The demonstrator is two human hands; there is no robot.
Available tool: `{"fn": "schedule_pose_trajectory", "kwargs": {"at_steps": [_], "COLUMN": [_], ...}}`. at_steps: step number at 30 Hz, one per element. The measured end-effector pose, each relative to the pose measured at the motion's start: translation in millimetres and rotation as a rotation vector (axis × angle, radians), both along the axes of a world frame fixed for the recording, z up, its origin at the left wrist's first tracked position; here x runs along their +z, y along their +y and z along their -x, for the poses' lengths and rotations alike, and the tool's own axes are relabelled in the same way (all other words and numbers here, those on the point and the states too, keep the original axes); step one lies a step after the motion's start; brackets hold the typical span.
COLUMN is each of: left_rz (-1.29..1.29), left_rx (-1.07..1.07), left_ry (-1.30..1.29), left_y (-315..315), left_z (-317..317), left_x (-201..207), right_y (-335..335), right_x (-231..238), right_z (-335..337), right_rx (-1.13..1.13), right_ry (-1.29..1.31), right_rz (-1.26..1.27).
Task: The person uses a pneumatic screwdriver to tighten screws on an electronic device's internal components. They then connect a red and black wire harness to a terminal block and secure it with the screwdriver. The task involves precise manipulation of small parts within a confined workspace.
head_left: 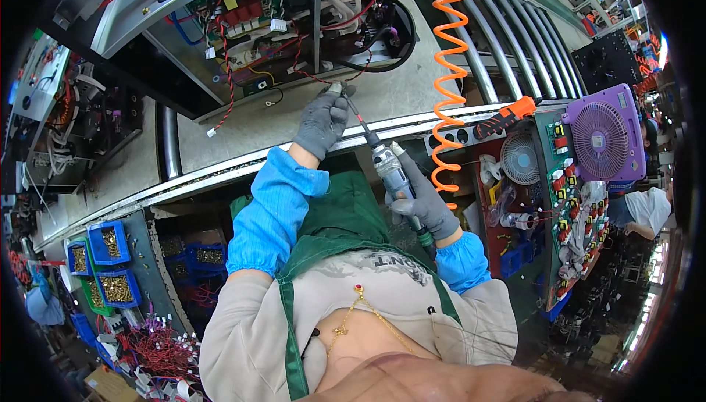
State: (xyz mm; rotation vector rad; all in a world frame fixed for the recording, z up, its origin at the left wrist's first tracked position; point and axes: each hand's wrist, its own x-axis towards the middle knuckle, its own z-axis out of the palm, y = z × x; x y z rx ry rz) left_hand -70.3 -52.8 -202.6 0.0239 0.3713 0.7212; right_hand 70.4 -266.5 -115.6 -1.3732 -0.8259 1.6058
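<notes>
My right hand (430, 203), in a grey glove, is wrapped round a power screwdriver (390, 169) with a clear and silver body. Its long thin bit points up and left to the fingertips of my left hand (325, 119), also grey-gloved. Those fingers are pinched together at the bit's tip; what they hold is too small to make out. Just beyond them stands an open metal cabinet (316, 19) with a green circuit board (239, 8) and wiring inside. A twisted red and black wire (229, 86) with a white connector hangs out of the cabinet's front.
An orange coiled air hose (450, 71) hangs right of my hands, near an orange and black power tool (506, 117). Metal rollers (507, 41) lie beyond. Blue bins (118, 286) of brass-coloured fasteners stand at left. A purple fan (603, 136) is beside a board of components (562, 203).
</notes>
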Motion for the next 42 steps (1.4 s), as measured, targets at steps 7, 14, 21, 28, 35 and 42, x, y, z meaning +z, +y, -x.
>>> {"fn": "schedule_pose_trajectory", "kwargs": {"at_steps": [7,14,21,28,35,42], "left_rz": [-0.098,-0.588,-0.696,-0.627,-0.924,-2.135], "left_rx": [0.082,0.014,-0.022,0.065,0.183,0.950], "left_ry": [0.161,0.593,0.452,0.300,0.473,1.629], "left_y": [-2,6,9,5,21,51], "left_z": [7,13,5,-27,-45,-46], "left_x": [32,58,116,171,201,234], "right_y": [0,0,4,14,22,31], "right_x": [0,2,30,59,82,102], "right_z": [2,-3,-10,-30,-47,-61], "right_rx": [0.007,0.054,-0.018,-0.033,-0.108,-0.211], "right_ry": [0.035,-0.233,0.264,0.141,0.136,0.034], "right_rz": [-0.136,-0.177,-0.133,-0.281,-0.384,-0.462]}}
